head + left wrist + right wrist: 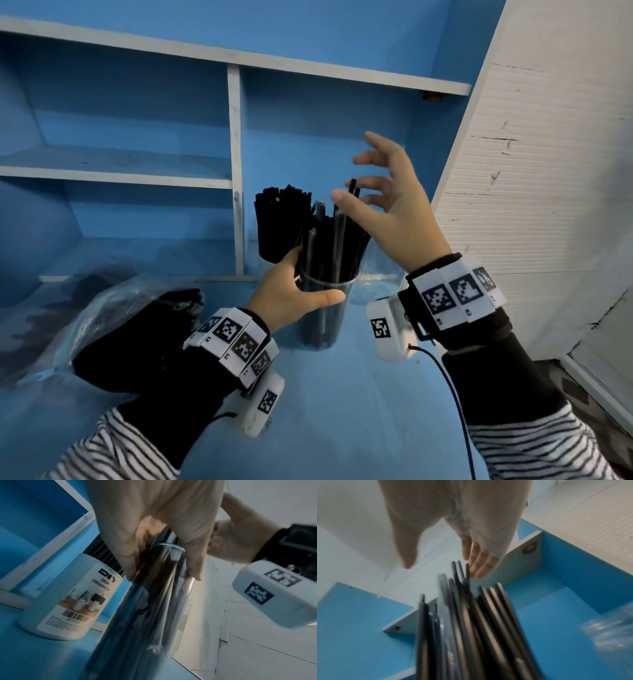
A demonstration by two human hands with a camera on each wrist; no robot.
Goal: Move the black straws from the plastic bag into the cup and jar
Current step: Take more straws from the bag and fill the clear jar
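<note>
Straws (329, 246) uncountable, fill one cup (323, 318); left hand (291, 298) grips cup; right hand (387, 205) spread, released

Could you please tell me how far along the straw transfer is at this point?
Well along. The white cup behind already stands packed with black straws. The left hand grips the clear jar, which is filling, while the right hand hovers open above it. A dark bundle remains in the plastic bag.

straws (337, 240) in cup (323, 308), organizer (274, 233) behind-left of it, plastic bag (85, 318) far left on table (359, 394)
</note>
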